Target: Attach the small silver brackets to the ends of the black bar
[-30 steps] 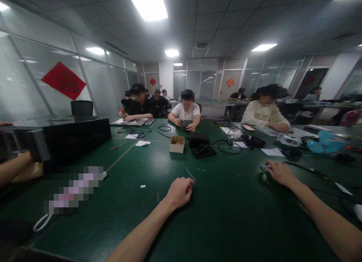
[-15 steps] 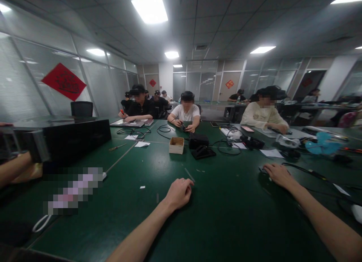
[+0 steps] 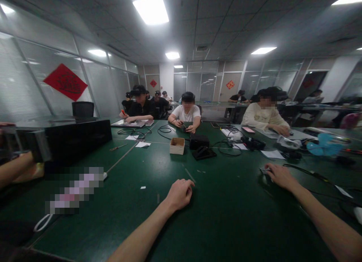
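My left hand (image 3: 179, 194) rests on the green table (image 3: 220, 216) with its fingers curled in and pressed together. Nothing shows in it, and its palm side is hidden. Farther off to the right, my right hand (image 3: 278, 176) has its fingers closed on a small dark, flat object with a silvery part (image 3: 265, 171). That object lies low at the tabletop, and the fingers partly cover it; its kind cannot be made out. A clear thin strip (image 3: 190, 175) lies just beyond my left hand.
A small open cardboard box (image 3: 177, 149) and a black box (image 3: 199, 142) stand ahead. Cables, papers and a blue fan (image 3: 324, 144) lie to the right. At left are a screwdriver (image 3: 118, 147), a large black case (image 3: 82, 141) and another person's arm (image 3: 17, 169). Several people sit around.
The whole view has shifted very slightly. My right fingers have moved a little on the small object, showing more of its silvery part. My left hand stays in place.
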### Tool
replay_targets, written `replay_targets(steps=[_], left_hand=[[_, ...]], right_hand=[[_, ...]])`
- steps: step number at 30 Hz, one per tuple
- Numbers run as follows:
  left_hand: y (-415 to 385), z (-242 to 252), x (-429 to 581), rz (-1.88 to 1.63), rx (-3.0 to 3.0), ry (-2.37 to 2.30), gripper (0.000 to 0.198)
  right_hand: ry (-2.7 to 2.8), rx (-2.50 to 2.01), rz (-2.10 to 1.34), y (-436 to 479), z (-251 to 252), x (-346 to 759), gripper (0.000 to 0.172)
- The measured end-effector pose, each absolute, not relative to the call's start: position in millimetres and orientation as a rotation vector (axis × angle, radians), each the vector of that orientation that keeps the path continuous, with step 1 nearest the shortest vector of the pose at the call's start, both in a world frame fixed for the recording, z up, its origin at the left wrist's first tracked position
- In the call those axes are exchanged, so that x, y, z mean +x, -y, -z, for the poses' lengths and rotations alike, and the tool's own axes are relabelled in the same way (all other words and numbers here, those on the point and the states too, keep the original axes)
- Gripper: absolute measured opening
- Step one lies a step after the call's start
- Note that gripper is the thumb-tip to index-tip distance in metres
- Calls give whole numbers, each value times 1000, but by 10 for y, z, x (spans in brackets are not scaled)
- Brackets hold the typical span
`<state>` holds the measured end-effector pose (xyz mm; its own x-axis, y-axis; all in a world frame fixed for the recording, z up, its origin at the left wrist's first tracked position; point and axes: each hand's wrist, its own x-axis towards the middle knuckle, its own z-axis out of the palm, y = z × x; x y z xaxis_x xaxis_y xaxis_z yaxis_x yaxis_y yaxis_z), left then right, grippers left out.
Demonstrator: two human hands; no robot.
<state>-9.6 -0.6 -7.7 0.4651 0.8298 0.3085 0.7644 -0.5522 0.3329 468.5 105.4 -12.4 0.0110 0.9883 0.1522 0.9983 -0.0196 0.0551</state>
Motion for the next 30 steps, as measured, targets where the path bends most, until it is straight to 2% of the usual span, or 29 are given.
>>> replay_targets(steps=[9,17,21,30], left_hand=[[31,44,-91,-638,2553,-1412,23],[79,-50,-92,-572,2539,-1395,24],[68,-34,-85,-593,2554,-1399,24],[34,23,-81,-606,2575,-1390,24]], right_hand=[[2166,-2256,178,-1019,68,4621,34],[1730,-2493,120,-1025,-50,4823,47],[1743,-2559,-53,-1003,-56,4941,46],[1685,-2569,-31,-956,5,4916,49]])
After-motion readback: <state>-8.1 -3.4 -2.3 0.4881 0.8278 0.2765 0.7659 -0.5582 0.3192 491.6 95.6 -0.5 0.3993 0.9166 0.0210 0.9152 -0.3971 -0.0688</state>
